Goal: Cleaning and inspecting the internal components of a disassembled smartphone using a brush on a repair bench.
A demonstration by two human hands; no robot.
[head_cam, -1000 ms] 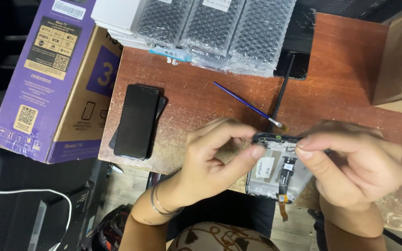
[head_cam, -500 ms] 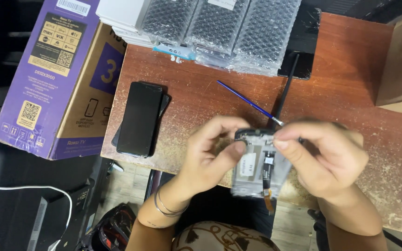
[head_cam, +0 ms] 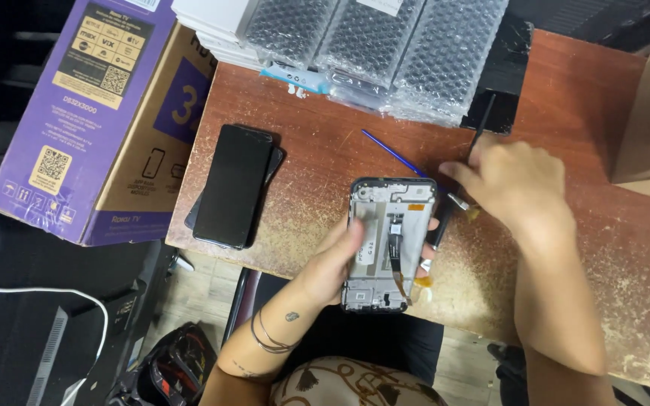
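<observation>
I am gripping the opened phone frame [head_cam: 387, 244] in my left hand [head_cam: 332, 259], fingers clamped on its edges, above the near edge of the wooden table [head_cam: 325, 165]. My right hand [head_cam: 517, 184] is closing its fingers on a black tool [head_cam: 481, 128] beside the frame.

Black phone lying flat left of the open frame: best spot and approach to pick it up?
Take the black phone by its two long edges near the middle, coming from straight above. It lies flat, screen up, on the wooden table, partly overlapping another dark slab beneath, so a pinch across the narrow width probably lifts it alone. The purple box crowds its left side.
</observation>
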